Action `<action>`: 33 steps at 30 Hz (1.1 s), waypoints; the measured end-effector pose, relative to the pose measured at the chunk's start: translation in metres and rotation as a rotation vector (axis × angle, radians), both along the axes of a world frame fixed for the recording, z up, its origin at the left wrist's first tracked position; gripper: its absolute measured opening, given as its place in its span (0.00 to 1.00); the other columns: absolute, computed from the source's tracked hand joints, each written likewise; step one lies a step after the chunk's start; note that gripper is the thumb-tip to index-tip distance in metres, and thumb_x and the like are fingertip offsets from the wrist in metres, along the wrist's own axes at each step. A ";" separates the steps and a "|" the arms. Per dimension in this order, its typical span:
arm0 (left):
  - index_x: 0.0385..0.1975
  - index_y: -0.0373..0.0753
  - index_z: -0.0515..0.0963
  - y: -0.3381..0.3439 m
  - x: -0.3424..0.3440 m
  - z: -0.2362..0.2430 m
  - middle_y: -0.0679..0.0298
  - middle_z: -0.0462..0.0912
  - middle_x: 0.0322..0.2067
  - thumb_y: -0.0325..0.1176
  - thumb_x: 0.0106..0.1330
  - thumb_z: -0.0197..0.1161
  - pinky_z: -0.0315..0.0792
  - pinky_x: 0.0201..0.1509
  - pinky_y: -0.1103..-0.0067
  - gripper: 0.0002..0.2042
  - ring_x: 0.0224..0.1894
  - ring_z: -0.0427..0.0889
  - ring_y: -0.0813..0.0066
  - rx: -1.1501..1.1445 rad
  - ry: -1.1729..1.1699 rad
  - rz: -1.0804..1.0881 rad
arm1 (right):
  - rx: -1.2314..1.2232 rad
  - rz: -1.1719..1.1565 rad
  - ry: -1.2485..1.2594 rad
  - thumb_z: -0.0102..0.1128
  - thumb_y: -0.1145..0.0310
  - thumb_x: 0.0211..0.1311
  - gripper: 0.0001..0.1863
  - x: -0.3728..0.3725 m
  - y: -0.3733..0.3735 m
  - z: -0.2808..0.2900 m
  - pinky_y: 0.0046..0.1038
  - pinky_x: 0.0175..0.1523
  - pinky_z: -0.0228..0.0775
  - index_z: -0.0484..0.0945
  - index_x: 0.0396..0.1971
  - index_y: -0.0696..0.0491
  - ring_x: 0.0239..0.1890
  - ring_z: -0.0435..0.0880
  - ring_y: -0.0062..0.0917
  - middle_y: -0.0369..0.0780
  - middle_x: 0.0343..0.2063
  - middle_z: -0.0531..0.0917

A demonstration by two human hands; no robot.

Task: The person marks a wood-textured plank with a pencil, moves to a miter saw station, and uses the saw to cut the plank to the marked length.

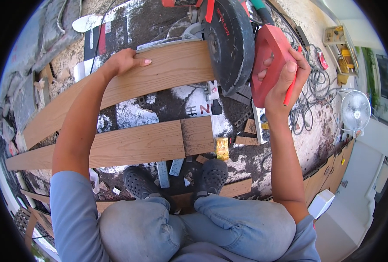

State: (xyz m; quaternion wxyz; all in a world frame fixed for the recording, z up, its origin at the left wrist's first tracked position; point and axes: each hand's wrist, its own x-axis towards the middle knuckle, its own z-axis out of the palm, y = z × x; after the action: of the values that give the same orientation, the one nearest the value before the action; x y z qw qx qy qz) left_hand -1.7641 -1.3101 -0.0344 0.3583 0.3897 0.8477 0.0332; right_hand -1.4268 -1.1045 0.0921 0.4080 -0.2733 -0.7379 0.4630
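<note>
A long wooden plank (167,67) lies across the base of a miter saw, its right end against the black round blade guard (233,43). My left hand (126,62) grips the plank's far edge, thumb on top and the other fingers partly hidden behind. On the right, my right hand (285,85) is wrapped round the saw's red loop handle (270,41). A red pencil (293,78) is also tucked between its fingers. The blade itself is hidden by the guard.
Nearer to me lie another long plank (137,144) and a shorter board (197,135) against its end. A small yellow packet (222,148) and offcuts sit by my dark clogs (213,174). Tangled cables (307,105) and a standing fan (355,110) are at the right.
</note>
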 end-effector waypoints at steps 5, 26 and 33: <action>0.50 0.25 0.81 -0.003 -0.003 -0.007 0.39 0.84 0.48 0.77 0.51 0.62 0.74 0.60 0.62 0.51 0.54 0.83 0.45 0.006 0.017 0.000 | -0.003 0.015 0.036 0.43 0.51 0.81 0.22 0.003 -0.002 -0.008 0.24 0.35 0.75 0.63 0.59 0.53 0.28 0.78 0.22 0.44 0.35 0.79; 0.48 0.26 0.83 -0.001 -0.004 -0.005 0.39 0.85 0.46 0.78 0.52 0.61 0.75 0.59 0.62 0.50 0.52 0.84 0.44 -0.003 -0.006 -0.005 | 0.122 0.055 0.131 0.41 0.51 0.81 0.22 0.023 -0.012 -0.058 0.27 0.37 0.75 0.60 0.60 0.52 0.29 0.78 0.24 0.45 0.37 0.78; 0.46 0.25 0.82 -0.006 -0.003 -0.003 0.37 0.84 0.46 0.76 0.53 0.61 0.74 0.58 0.61 0.48 0.52 0.83 0.42 -0.017 -0.019 0.001 | -0.039 0.034 -0.050 0.46 0.50 0.79 0.23 -0.017 0.015 0.025 0.22 0.31 0.73 0.65 0.60 0.52 0.23 0.79 0.20 0.41 0.34 0.82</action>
State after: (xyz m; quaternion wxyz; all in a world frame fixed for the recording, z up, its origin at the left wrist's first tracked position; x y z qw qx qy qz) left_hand -1.7672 -1.3159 -0.0372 0.3695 0.3858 0.8448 0.0301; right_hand -1.4434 -1.0897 0.1169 0.3760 -0.2802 -0.7432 0.4772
